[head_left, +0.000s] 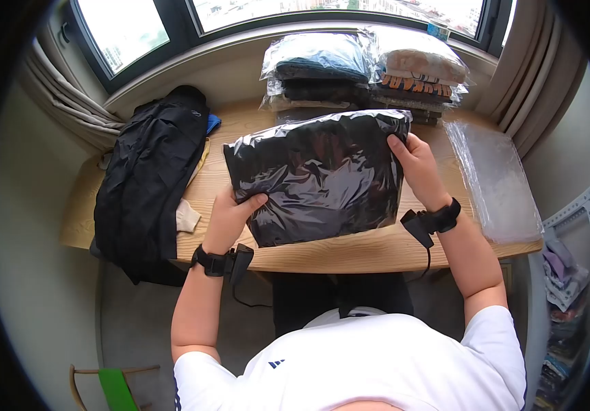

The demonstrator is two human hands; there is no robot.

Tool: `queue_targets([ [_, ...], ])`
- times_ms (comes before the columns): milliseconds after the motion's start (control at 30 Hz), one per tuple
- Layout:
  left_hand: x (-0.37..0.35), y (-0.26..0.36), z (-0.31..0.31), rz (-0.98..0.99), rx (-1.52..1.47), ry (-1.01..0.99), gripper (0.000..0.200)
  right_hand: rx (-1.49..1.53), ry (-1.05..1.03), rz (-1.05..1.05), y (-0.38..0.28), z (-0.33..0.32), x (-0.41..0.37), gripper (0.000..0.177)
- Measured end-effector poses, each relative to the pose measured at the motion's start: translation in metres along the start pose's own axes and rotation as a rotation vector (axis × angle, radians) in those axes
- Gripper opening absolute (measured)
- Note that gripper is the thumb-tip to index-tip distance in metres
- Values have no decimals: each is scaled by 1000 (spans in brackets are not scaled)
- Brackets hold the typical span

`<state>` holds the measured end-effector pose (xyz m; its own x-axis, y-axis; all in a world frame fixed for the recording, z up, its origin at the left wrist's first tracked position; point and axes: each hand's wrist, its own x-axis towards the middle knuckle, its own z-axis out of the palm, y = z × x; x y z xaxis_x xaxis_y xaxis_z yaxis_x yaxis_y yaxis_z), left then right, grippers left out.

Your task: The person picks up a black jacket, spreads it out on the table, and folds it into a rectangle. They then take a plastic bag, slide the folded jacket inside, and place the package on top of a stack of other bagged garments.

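Between my two hands is a black folded garment in a shiny clear bag (pixel 322 181), raised over the front part of the wooden table (pixel 295 259). My left hand (pixel 232 211) grips its left side, thumb on top. At its upper right corner my right hand (pixel 418 164) is closed on it, thumb also on the front. Black straps with small devices sit on both wrists. The fingers beneath the bag are hidden.
Black clothing (pixel 147 178) lies piled on the left, overhanging the front edge. Bagged folded clothes stand in two stacks (pixel 319 65), (pixel 418 65) by the window. Flat clear bags (pixel 497 181) lie at the right. A shelf (pixel 572 226) with clothes stands far right.
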<state>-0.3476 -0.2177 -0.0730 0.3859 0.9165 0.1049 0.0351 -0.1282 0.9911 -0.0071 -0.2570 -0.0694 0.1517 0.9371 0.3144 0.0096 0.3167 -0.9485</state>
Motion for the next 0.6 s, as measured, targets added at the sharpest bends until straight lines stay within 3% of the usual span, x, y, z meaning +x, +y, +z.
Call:
queue_targets([
  [100, 9, -8, -3, -180, -276, -202, 35, 140, -43, 256, 3, -7, -2, 33],
  [167, 17, -46, -2, -417, -290, -209, 36, 256, -32, 748, 26, -14, -8, 32],
  [200, 17, -77, -3, -550, -299, -220, 37, 192, -79, 889, 51, -28, -11, 31],
  [233, 16, -96, -4, -677, -303, -231, 38, 322, -73, 943, 79, -36, -17, 31],
  [333, 13, -94, 1, -602, -251, -157, 39, 338, -100, 858, 75, -36, -39, 32],
  [400, 9, -95, -2, -608, -393, -178, 47, 161, -112, 730, 51, -24, -52, 55],
  [433, 6, -95, -3, -611, -393, -173, 47, 162, -115, 734, 50, -23, -60, 55],
  [500, -4, -83, -3, -437, -453, -152, 62, 46, -29, 681, 45, -20, -73, 80],
  [533, -11, -75, -4, -409, -473, -184, 83, 36, -53, 674, 36, -16, -78, 88],
  [567, -18, -71, -2, -397, -424, -154, 97, 129, -98, 643, 30, -10, -81, 88],
  [600, -23, -70, 1, -333, -396, -182, 100, 60, -155, 594, 39, -11, -84, 87],
])
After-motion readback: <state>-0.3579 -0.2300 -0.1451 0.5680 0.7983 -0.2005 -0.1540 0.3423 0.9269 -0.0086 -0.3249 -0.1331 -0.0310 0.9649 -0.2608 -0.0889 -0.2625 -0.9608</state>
